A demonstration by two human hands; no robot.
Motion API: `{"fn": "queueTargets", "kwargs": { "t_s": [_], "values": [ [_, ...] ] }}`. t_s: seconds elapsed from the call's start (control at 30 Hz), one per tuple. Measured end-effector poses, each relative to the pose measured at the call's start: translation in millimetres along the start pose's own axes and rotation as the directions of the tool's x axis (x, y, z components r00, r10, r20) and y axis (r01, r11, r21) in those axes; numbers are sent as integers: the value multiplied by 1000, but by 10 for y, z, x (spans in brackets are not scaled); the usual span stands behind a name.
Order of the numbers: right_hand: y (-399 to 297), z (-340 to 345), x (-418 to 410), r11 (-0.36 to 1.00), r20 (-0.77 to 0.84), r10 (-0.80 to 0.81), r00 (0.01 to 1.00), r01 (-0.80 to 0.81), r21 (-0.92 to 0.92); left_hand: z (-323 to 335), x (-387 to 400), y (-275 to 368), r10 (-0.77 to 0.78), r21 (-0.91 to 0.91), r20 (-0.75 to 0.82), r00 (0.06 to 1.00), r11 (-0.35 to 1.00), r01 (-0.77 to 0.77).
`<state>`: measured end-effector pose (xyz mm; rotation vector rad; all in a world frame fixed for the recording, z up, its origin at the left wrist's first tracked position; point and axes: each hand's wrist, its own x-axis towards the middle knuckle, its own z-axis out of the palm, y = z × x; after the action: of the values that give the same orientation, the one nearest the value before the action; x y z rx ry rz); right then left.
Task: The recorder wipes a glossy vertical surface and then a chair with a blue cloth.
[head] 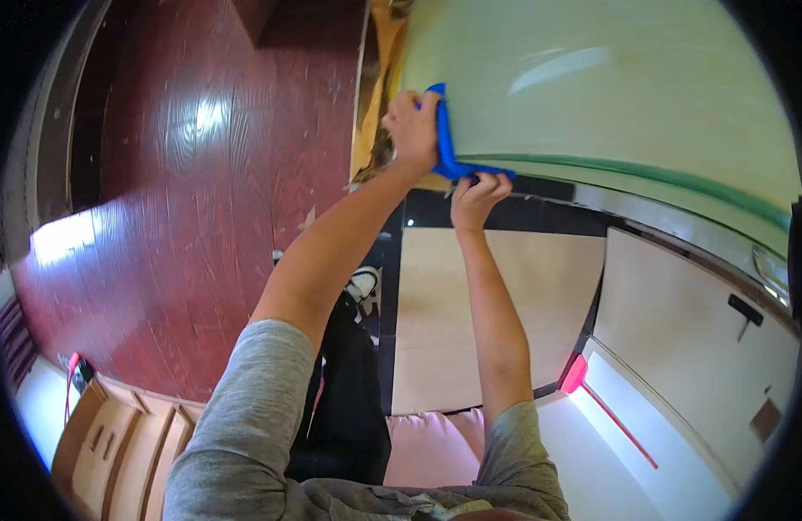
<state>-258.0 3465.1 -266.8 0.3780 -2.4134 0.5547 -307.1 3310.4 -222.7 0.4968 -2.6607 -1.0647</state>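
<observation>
A bright blue cloth or strip (448,137) is bent in an L round the near left corner of a pale green, glossy panel or tabletop (590,84). My left hand (414,127) grips its upper arm at the panel's left side, with the fingers curled over it. At the front edge, my right hand (480,198) holds the lower arm between thumb and fingers. A darker green band (635,170) runs along the panel's front edge. Whether the blue piece is cloth or another soft material, I cannot tell.
Dark red wood-look flooring (199,273) spreads at the left. Beige tiles (498,286) with black borders lie below my hands. A pink fly swatter (573,374) is at the lower right, and a wooden drawer unit (114,449) at the lower left. My shoe (363,284) shows near the centre.
</observation>
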Motion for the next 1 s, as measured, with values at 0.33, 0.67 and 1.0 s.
{"fn": "queueTargets", "kwargs": {
  "t_s": [0.33,0.67,1.0],
  "values": [
    [124,1291,-1150,979,169,169,971,-185,85,1170,-8,-1265,-102,-202,94,990,972,119],
    [-396,1372,-1174,890,437,455,776,-376,-258,1261,-306,-2230,-363,-488,610,704,529,695],
    [-1410,-1452,-466,996,694,70,717,-85,-13,-585,-1783,-692,-352,-436,887,301,-417,798]
  ]
}}
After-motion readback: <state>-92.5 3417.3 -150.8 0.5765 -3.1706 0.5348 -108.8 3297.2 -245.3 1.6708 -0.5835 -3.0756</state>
